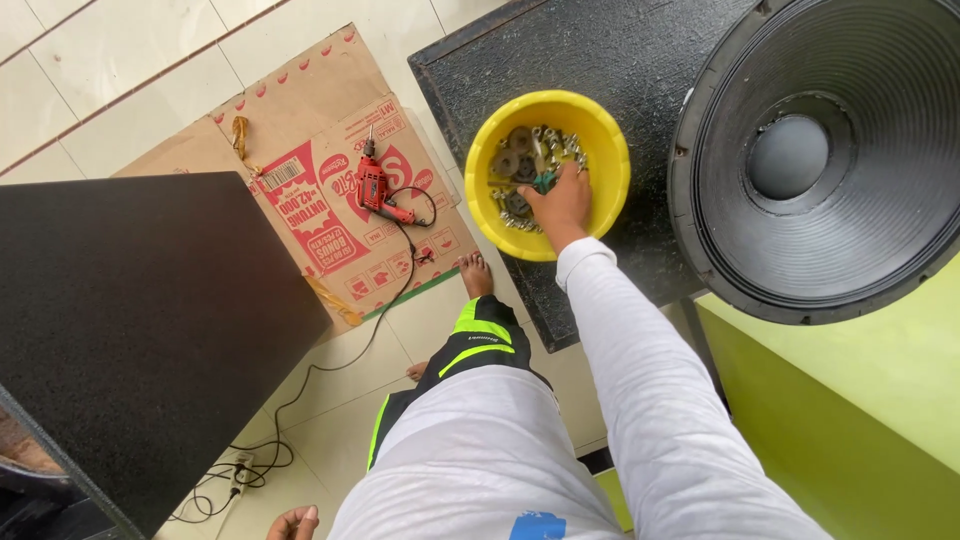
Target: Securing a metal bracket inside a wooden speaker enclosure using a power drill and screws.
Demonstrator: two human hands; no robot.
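Metal hardware [522,165], bolts and washers, lies heaped in a yellow bowl [600,135] on a black textured board [560,60]. The right hand [560,200] reaches into the heap, fingers curled down among the pieces; whether they pinch any cannot be told. Right of the hand lies a large loudspeaker [820,150]; left, a red drill [375,190] on cardboard [310,110]. The left hand [293,523] hangs loosely curled, empty.

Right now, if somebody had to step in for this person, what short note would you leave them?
Right hand: reaching down into the yellow bowl, fingers among the metal bolts and washers; whether it grips one cannot be told.
Left hand: low at the picture's bottom edge, holding nothing visible.
Bowl sits on a black textured panel beside the big speaker driver.
Red drill lies on the cardboard, untouched.
No hardware is out of the bowl yet.
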